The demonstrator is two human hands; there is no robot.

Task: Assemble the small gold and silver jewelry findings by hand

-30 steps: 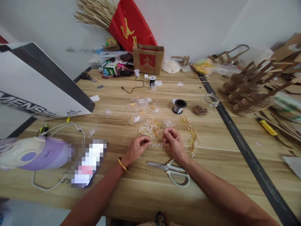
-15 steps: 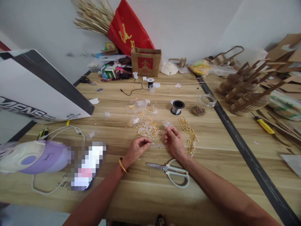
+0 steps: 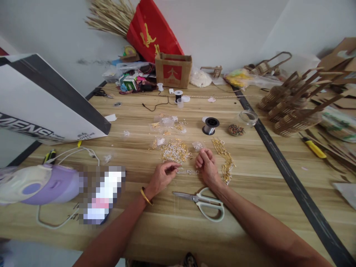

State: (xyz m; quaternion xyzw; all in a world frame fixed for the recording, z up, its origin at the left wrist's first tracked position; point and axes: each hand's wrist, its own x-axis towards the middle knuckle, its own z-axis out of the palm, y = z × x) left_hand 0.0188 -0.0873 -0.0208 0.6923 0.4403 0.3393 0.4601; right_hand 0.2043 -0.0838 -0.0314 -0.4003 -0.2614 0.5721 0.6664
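Observation:
A short silver chain (image 3: 188, 172) with small rings lies on the wooden table between my hands. My left hand (image 3: 162, 177), with a gold bangle at the wrist, pinches at the chain's left end. My right hand (image 3: 207, 165) is closed just right of the chain, fingers curled in; whatever they may hold is hidden. Beyond my fingers spreads a pile of gold and silver beads and findings (image 3: 175, 150). A small bag of rings (image 3: 197, 145) sits behind my right hand. Gold chains (image 3: 226, 161) lie to its right. White-handled scissors (image 3: 210, 204) rest below my hands, pointing left.
Further back stand a wire spool (image 3: 210, 126) and a glass jar with beads (image 3: 236, 129). Left are a phone (image 3: 104, 196), a purple-and-white device (image 3: 55, 185) and a large white box (image 3: 52, 107). Small woven baskets (image 3: 292, 107) and a yellow cutter (image 3: 314, 146) occupy the right.
My right hand has curled its fingers more and drawn slightly right, off the chain's right end. The left hand stays nearly in place.

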